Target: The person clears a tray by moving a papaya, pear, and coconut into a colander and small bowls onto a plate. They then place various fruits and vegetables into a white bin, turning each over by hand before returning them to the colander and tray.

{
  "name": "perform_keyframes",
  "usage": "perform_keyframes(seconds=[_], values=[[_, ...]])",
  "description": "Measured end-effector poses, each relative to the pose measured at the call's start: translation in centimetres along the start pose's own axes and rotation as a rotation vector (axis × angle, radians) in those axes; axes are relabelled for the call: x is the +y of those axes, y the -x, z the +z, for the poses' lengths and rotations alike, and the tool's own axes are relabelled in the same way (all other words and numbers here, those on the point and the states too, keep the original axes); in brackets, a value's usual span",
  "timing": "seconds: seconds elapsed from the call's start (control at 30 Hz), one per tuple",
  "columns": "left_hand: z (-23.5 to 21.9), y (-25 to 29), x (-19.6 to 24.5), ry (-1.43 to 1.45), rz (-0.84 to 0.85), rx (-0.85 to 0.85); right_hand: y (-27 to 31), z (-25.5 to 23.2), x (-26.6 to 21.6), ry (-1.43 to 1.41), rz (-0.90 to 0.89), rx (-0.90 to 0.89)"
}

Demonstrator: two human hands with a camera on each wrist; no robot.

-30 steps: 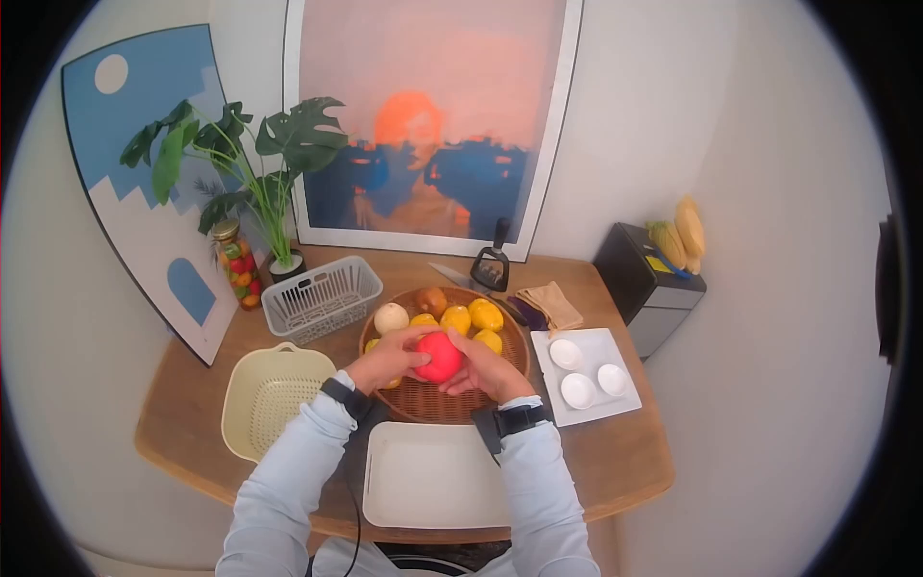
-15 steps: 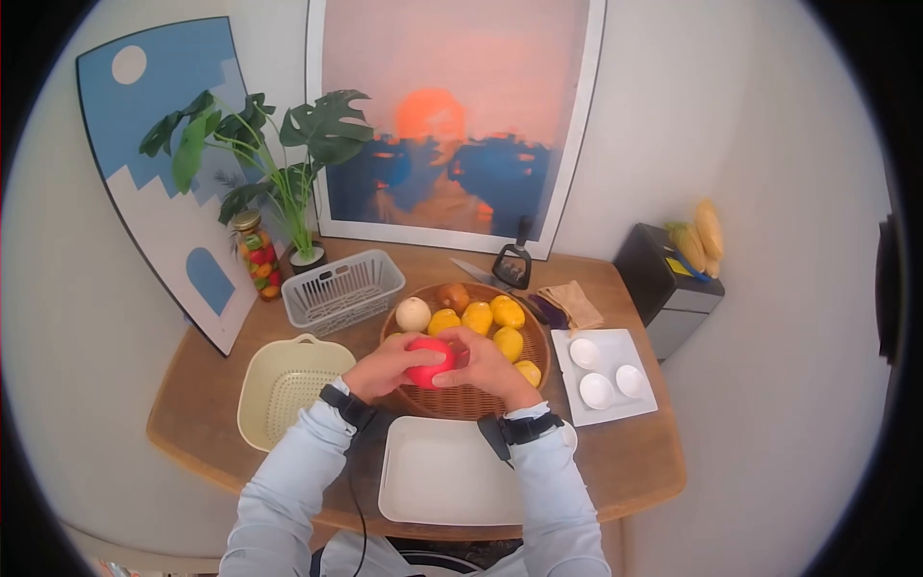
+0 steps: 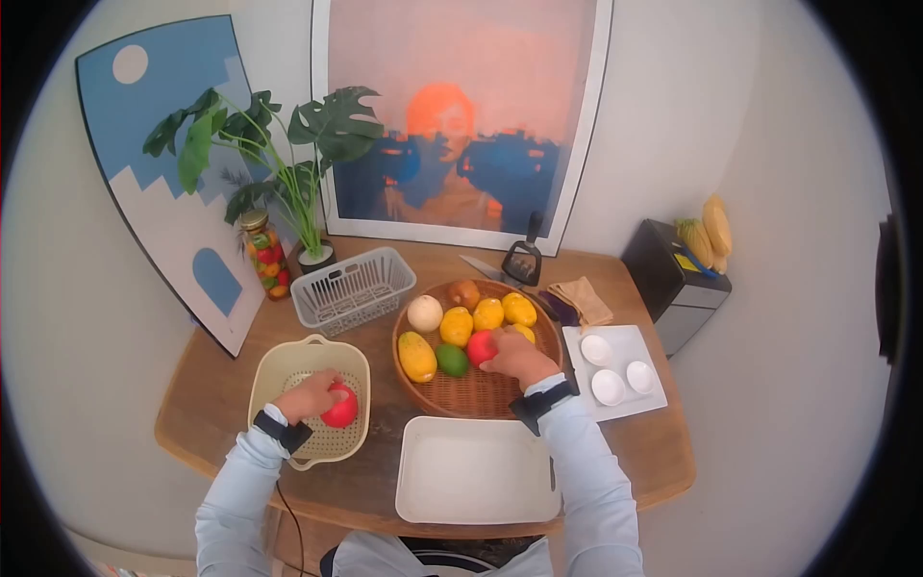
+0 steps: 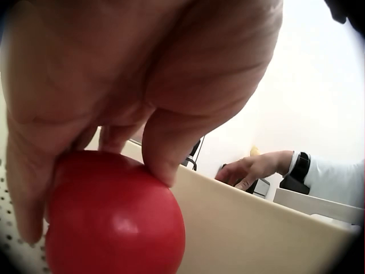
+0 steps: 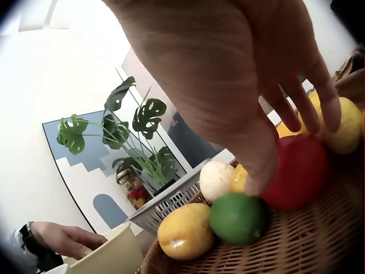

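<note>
In the head view my left hand (image 3: 310,394) holds a smooth round red fruit (image 3: 339,408) inside the cream colander (image 3: 358,370). The left wrist view shows thumb and fingers spread round the top of this red fruit (image 4: 117,217), low beside the colander wall (image 4: 228,228). My right hand (image 3: 522,361) reaches over a second red fruit (image 3: 482,348) in the round wicker basket (image 3: 452,396). In the right wrist view its thumb overlaps the left side of that fruit (image 5: 299,174), and its fairly straight fingertips lie at the top edge. A green fruit (image 5: 238,218) sits beside the thumb.
The basket also holds several yellow fruits (image 3: 417,357), a white onion (image 3: 425,313) and a brown onion (image 3: 462,293). A white tray (image 3: 478,471) lies in front, and a grey plastic basket (image 3: 353,290) behind. At right, three small bowls stand on a white plate (image 3: 649,402). A knife (image 3: 481,267) lies behind.
My hands, together over the wicker basket around a red fruit, have parted. The left carried a red fruit left into the colander; the right moved right to another red fruit.
</note>
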State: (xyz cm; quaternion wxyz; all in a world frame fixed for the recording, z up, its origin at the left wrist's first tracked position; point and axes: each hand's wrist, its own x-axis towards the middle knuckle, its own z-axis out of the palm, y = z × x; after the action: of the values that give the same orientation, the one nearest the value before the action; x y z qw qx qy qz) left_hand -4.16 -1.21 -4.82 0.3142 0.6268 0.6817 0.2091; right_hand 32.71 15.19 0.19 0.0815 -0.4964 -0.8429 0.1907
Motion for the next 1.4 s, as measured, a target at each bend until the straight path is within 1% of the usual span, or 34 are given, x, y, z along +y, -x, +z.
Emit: perform_keyframes(seconds=[0.07,0.17,0.2,0.23,0.27,0.3,0.37,0.4,0.47,0.5,0.53,0.6,0.67,0.7,0.73,0.8,0.87,0.9,0.93,1.0,1.03,1.1,1.13,1.23,1.27,1.3,1.33,1.37,1.4], values=[[-0.3,0.6,0.3,-0.009,0.072,-0.087,-0.8,0.2,0.0,0.073,-0.031,-0.034],[-1.0,1.4,1.8,-0.157,0.164,-0.047,-2.3,0.9,0.1,0.173,-0.069,-0.063],[-1.4,2.0,3.1,-0.192,0.074,-0.066,-2.6,1.2,0.1,0.202,-0.08,-0.068],[-2.1,2.7,5.1,-0.227,-0.016,-0.086,-2.7,1.4,-0.3,0.225,-0.053,-0.098],[-2.5,3.0,6.1,-0.261,-0.106,-0.105,-2.6,1.5,-0.9,0.249,-0.025,-0.129],[-2.7,3.1,5.8,-0.29,-0.114,-0.104,-2.6,1.5,-1.3,0.272,0.003,-0.161],[-2.8,3.5,4.7,-0.349,-0.131,-0.103,-2.6,1.2,-1.4,0.257,-0.023,-0.205],[-2.7,3.9,4.0,-0.379,-0.09,-0.019,-2.5,1.1,-1.3,0.249,-0.035,-0.228],[-2.8,5.0,2.6,-0.439,-0.011,0.143,-2.0,1.1,-1.2,0.313,-0.031,-0.102],[-3.0,5.5,2.2,-0.394,0.012,0.19,-1.8,1.1,-1.5,0.346,-0.035,-0.043],[-3.3,6.1,2.4,-0.371,-0.016,0.205,-1.5,0.8,-2.4,0.354,-0.017,0.041],[-4.0,6.9,2.9,-0.322,-0.079,0.24,-0.4,-0.1,-4.7,0.157,-0.047,0.161],[-4.4,7.1,2.8,-0.297,-0.056,0.257,0.8,-1.5,-8.7,-0.079,-0.172,0.067],[-4.5,7.0,2.8,-0.287,-0.035,0.264,0.7,-0.8,-10.2,-0.26,-0.24,0.004],[-4.3,6.9,2.9,-0.188,-0.039,0.266,0.5,0.0,-11.8,-0.44,-0.305,-0.056],[-4.0,6.3,3.4,0.008,-0.035,0.265,0.4,2.4,-15.6,-0.45,-0.328,-0.103],[-3.5,6.4,4.1,0.069,0.153,0.234,0.5,3.5,-19.0,-0.417,-0.438,-0.164],[-3.3,6.5,4.3,0.098,0.247,0.214,-0.2,5.1,-20.3,-0.441,-0.502,-0.195],[-3.3,6.5,4.5,0.103,0.216,0.188,-1.1,7.1,-21.0,-0.466,-0.565,-0.227],[-3.4,6.4,4.5,0.114,0.149,0.135,-2.7,11.2,-21.7,-0.544,-0.549,-0.173],[-3.5,6.5,4.0,0.046,0.088,0.131,-3.1,12.1,-21.8,-0.58,-0.541,-0.149],[-3.0,5.5,-0.3,-0.061,0.102,0.206,-2.6,10.5,-21.3,-0.429,-0.599,-0.055],[-2.6,5.1,-1.6,-0.11,0.107,0.245,-2.4,9.5,-20.7,-0.349,-0.627,-0.014],[-3.5,6.3,0.0,-0.055,0.106,0.258,-4.8,9.0,-16.6,-0.202,-0.551,0.115],[-3.8,6.6,0.5,-0.097,0.109,0.277,-5.4,9.0,-14.7,-0.209,-0.548,0.201],[-4.0,6.7,0.9,-0.139,0.111,0.297,-4.8,7.3,-13.5,-0.116,-0.477,0.221],[-4.2,6.8,1.3,-0.182,0.112,0.316,-5.0,6.5,-12.3,-0.047,-0.327,0.146],[-4.5,6.7,2.1,-0.17,0.119,0.314,-5.7,6.5,-10.6,-0.012,-0.261,0.118],[-4.8,6.6,3.1,-0.16,0.127,0.312,-5.8,6.6,-8.9,0.036,-0.268,0.097]])
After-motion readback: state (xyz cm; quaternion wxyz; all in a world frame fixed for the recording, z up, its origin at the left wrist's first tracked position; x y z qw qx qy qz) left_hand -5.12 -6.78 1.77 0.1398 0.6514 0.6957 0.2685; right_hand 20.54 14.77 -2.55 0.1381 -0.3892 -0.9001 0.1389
